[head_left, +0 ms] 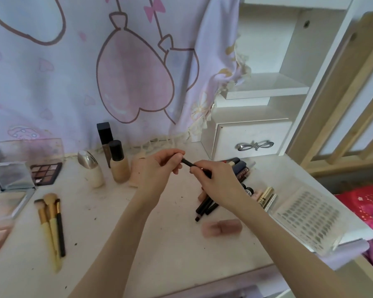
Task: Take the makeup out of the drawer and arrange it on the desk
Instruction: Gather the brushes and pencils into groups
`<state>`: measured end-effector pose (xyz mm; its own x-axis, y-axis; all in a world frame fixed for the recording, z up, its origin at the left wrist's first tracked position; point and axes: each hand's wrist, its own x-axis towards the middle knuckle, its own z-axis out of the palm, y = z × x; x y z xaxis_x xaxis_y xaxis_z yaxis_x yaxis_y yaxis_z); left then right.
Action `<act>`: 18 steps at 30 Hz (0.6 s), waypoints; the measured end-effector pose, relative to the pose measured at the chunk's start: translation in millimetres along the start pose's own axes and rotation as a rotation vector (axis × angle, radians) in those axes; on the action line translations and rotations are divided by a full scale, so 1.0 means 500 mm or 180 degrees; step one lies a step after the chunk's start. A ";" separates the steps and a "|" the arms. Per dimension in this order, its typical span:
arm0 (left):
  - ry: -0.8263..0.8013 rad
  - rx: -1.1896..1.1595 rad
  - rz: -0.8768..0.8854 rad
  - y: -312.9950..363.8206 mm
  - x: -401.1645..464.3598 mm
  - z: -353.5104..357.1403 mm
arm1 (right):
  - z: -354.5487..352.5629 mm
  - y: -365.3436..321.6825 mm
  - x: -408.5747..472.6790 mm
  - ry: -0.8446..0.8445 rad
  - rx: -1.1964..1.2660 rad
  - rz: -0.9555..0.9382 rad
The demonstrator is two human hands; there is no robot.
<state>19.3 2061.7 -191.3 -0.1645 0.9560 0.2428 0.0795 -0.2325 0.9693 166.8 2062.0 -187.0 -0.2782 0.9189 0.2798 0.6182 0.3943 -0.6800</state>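
Observation:
Both hands hold one thin black makeup pencil above the middle of the white desk. My left hand pinches its upper end, and my right hand grips its lower part. Under my right hand lie several more dark pencils. Two foundation bottles, a silver-capped bottle, an eyeshadow palette and three brushes stand or lie on the left. Mascara tubes and lip glosses lie to the right.
A pink tube lies near the desk's front. A white perforated basket sits at the right edge. A small white drawer with a bow handle stands shut at the back right. Open compacts fill the left edge.

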 end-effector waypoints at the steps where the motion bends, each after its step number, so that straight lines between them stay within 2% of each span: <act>1: 0.0051 -0.0018 -0.0029 -0.006 0.007 0.009 | 0.001 0.005 0.006 -0.0013 -0.0014 0.0052; 4: 0.0131 -0.0067 -0.0137 -0.021 0.023 0.028 | 0.002 0.016 0.023 -0.0030 -0.0149 0.0183; 8: 0.0301 -0.0272 -0.0239 -0.038 0.040 0.030 | 0.006 0.024 0.041 0.0012 -0.0449 0.0076; 12: 0.0200 -0.0401 -0.0270 -0.052 0.048 0.023 | 0.019 0.032 0.052 -0.0163 -0.0606 0.0060; 18: 0.0378 -0.0754 -0.0409 -0.061 0.059 0.007 | 0.004 0.047 0.063 -0.0553 -0.0337 0.0455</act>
<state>15.5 2097.4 -214.0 -0.2734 0.9560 0.1067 -0.1789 -0.1596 0.9709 170.8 2100.2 -195.5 -0.2990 0.9524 0.0590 0.7314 0.2684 -0.6269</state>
